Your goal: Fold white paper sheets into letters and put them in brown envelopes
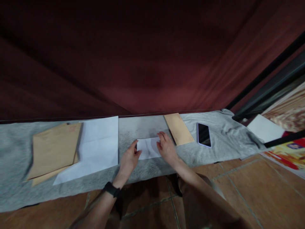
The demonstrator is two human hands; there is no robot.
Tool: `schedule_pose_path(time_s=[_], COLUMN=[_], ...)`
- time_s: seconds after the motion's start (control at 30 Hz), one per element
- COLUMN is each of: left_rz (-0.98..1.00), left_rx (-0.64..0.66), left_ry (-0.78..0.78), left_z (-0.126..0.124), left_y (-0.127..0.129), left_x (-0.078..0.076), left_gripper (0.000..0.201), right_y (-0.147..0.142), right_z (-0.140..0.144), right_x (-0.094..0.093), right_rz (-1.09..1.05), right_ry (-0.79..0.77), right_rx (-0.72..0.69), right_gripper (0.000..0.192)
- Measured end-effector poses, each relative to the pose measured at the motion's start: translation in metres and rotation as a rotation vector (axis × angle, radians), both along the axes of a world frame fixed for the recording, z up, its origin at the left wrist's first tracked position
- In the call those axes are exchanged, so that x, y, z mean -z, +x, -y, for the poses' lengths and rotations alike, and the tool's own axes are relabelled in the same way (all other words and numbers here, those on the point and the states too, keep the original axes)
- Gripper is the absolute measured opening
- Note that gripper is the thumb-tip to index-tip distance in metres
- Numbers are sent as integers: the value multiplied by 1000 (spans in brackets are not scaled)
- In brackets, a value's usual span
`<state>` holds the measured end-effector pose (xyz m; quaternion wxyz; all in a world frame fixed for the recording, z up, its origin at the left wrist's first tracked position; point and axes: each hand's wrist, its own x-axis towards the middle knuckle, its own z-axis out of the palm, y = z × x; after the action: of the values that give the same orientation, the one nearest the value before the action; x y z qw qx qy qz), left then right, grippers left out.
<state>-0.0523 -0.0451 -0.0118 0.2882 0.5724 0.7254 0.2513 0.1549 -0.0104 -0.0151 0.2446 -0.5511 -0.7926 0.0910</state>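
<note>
A small folded white paper [148,148] lies on a grey cloth [214,149] spread over the floor. My left hand [130,158] touches the paper's left edge with its fingertips. On the paper's right edge my right hand [167,148] presses down flat, fingers spread. A black band is on my left wrist. Neither hand lifts the paper; it stays flat on the cloth.
A narrow brown envelope [179,128] and a black phone [204,134] lie right of my hands. Left are white sheets [97,146] and large brown envelopes [54,149]. A dark red curtain [143,63] hangs behind. Terracotta floor tiles [250,190] lie in front; more papers sit at far right.
</note>
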Motion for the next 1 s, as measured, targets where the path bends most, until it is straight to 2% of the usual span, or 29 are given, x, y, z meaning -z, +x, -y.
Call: schedule_pose_path(time_s=[0.13,0.23,0.43,0.53,0.7,0.83,1.0], left_rz=[-23,-49,-208,-227,-85,53,80], left_rx=[69,98,107,111,66,20,24], left_ry=[-4,-26,-56,-51,-47,22,21], left_z=[-4,-5,4,8,4,1,0], left_y=[-8,-9,-2,1,-2,-5,-5], left_x=[-1,-4,-5,-5,-2,5,5], left_gripper=[55,55,55,55,53,50,51], right_y=[-16,-26,-31,-29,-26,-24,-24], right_z=[13,23,26,24,19,16,17], right_x=[12,19,23,22,19,14,12], right_rz=[-9,64,148,155,147,118,107], right_ry=[-8,-19,-24,-15,9,17,-4], right_rx=[-232,-306,-313,-323,-318,-299,-297], right_gripper=[45,46,49,49,47,46,46])
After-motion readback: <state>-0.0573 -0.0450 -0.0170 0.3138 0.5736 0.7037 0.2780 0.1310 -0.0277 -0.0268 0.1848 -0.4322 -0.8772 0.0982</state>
